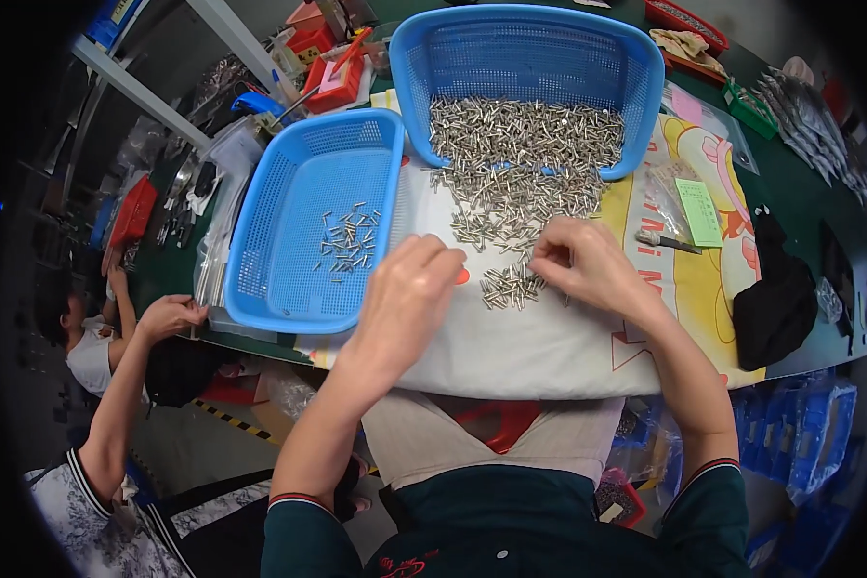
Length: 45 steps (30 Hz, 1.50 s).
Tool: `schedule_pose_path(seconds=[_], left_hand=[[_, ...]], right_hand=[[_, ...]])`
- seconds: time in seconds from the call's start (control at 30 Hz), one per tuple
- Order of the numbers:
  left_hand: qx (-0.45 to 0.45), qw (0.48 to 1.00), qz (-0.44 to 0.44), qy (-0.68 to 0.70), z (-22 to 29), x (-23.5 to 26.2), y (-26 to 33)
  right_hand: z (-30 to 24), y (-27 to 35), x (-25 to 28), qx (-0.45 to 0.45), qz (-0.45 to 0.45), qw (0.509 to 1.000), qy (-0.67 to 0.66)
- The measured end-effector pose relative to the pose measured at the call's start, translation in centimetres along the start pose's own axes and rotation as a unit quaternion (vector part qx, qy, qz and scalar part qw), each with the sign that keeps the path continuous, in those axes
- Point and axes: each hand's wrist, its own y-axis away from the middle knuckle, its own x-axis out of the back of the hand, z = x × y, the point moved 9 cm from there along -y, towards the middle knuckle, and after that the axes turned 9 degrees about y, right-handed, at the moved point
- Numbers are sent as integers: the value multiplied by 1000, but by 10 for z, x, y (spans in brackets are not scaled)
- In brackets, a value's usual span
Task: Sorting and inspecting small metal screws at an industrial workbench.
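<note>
Over pins (512, 286), right hand (588, 265) pinches.

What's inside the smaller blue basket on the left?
The smaller blue basket holds a thin scatter of small silvery metal pins near its middle; the rest of its mesh floor is bare. What lies beneath the basket is covered, apart from the white cloth under its right edge.

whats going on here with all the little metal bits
A person sits at a table covered with a white cloth, working with both bare hands on small metal pins spilled from a large blue basket. The right hand pinches at a small bunch of pins; the left hand hovers beside a smaller blue basket holding only a few pins. Another person's hand rests at the table's left edge.
</note>
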Motion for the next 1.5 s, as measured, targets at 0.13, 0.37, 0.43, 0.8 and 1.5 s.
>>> schedule_pose_path(seconds=[0.13, 0.37, 0.43, 0.8, 1.5], left_hand=[[51, 994, -85, 39, -10, -55, 14], [16, 993, -51, 101, -10, -58, 29], [21, 993, -43, 107, -12, -53, 36], [92, 987, -14, 128, -27, -36, 45], [81, 996, -27, 1, -31, -40, 54]], right_hand=[[-31, 20, -14, 74, -51, 990, 109], [-22, 36, -9, 104, -50, 983, 146], [-25, 40, -4, 108, -32, 981, 158], [-36, 45, -20, 158, -39, 957, 240], [-64, 45, -12, 126, -37, 985, 109]])
